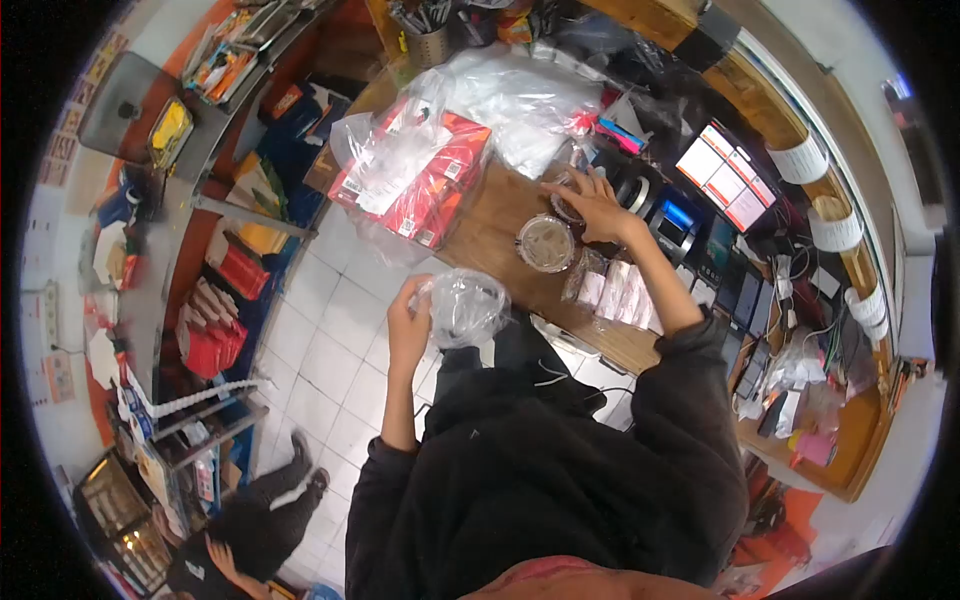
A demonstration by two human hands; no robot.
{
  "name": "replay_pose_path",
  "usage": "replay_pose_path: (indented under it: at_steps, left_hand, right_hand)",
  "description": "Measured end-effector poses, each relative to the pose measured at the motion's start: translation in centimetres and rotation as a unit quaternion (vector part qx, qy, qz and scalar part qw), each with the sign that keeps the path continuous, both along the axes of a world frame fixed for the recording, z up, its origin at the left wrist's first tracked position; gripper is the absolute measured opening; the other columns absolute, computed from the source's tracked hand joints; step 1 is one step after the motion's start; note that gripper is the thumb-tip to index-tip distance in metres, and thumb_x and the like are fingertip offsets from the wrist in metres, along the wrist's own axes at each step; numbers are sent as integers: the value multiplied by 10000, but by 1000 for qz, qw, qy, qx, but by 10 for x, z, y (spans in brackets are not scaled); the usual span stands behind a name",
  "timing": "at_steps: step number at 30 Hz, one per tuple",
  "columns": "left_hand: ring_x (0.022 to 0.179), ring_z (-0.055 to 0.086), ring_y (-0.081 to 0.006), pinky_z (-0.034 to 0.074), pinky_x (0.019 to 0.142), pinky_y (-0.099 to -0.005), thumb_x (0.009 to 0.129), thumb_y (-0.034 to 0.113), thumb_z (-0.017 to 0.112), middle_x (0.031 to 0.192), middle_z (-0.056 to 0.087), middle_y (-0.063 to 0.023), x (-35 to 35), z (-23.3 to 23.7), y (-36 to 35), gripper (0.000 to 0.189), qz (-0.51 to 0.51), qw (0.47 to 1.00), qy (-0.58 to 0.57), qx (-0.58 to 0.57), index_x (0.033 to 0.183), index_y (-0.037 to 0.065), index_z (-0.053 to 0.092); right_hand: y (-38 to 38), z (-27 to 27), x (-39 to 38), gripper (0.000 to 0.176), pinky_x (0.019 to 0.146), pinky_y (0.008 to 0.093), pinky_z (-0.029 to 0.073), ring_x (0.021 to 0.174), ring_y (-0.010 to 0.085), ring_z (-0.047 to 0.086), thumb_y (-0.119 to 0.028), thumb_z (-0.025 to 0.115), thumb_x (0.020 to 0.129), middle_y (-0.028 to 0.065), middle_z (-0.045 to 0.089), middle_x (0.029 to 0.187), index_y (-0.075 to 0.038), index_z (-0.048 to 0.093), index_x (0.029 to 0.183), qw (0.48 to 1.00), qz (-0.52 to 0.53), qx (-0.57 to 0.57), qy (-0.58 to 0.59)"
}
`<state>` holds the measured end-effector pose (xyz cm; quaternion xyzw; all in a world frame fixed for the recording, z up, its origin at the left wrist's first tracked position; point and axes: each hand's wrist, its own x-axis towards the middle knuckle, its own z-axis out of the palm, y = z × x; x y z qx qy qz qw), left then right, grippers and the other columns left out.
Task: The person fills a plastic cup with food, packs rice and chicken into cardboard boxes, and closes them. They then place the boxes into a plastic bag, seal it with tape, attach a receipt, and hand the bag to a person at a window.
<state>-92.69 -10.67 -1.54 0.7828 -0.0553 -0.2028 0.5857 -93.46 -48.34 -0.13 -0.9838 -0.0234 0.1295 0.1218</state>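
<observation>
My left hand [408, 312] is closed on the rim of a clear plastic container [468, 307], held in front of my body beyond the counter's edge. Over the wooden counter [487, 225], my right hand [590, 207] reaches to a dark round container [566, 190], its fingers spread and touching the top. Just left of that hand stands a round clear-lidded tub [545, 243]. Several pink-and-white wrapped packs [617, 293] lie below my right forearm.
Red boxes under clear plastic [420, 170] sit at the counter's left end, beside a pile of clear bags [510, 95]. A screen [726, 177] and a card terminal [673, 222] stand right. Another person [245, 530] is at the lower left, near metal shelving.
</observation>
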Motion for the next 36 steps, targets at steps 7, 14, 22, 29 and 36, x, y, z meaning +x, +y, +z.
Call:
replay_pose_path:
  at_steps: [7, 14, 22, 29, 36]
  left_hand:
    - [709, 579, -164, 452, 641, -293, 919, 47, 519, 904, 664, -116, 13, -36, -47, 205, 66, 995, -62, 43, 1094, 22, 623]
    - [818, 618, -185, 476, 729, -317, 890, 1, 544, 955, 678, -126, 18, -55, -70, 231, 108, 994, -6, 29, 1106, 14, 623]
    - [616, 538, -90, 400, 500, -235, 957, 124, 513, 728, 589, -17, 29, -137, -50, 239, 97, 973, 121, -173, 1143, 24, 627]
    - [793, 552, -128, 452, 695, -280, 982, 245, 492, 847, 556, -8, 26, -115, -53, 305, 95, 948, 182, -241, 1174, 26, 583]
    - [1317, 408, -223, 387, 1009, -318, 908, 414, 626, 1445, 426, -109, 33, -124, -51, 756, 50, 911, 276, -303, 1458, -19, 342]
  right_hand:
    - [-26, -2, 34, 800, 1028, 568, 376, 1281, 480, 361, -155, 806, 579, 174, 411, 1388, -250, 495, 1310, 996, 13, 90, -16]
    - [57, 83, 32, 688, 998, 415, 403, 1123, 358, 479, -135, 766, 607, 158, 486, 1222, -157, 546, 1258, 951, 45, 265, -151]
    - [163, -3, 12, 711, 922, 487, 441, 1103, 424, 458, -208, 779, 627, 197, 463, 1182, -176, 510, 1284, 978, -8, 197, -61]
    - [179, -3, 7, 799, 863, 520, 464, 1086, 429, 459, -235, 806, 610, 213, 456, 1213, -87, 465, 1317, 990, 34, 102, -92]
    - [163, -11, 7, 850, 972, 511, 411, 1183, 439, 428, -215, 824, 613, 214, 454, 1274, -89, 437, 1359, 983, 31, 154, -95]
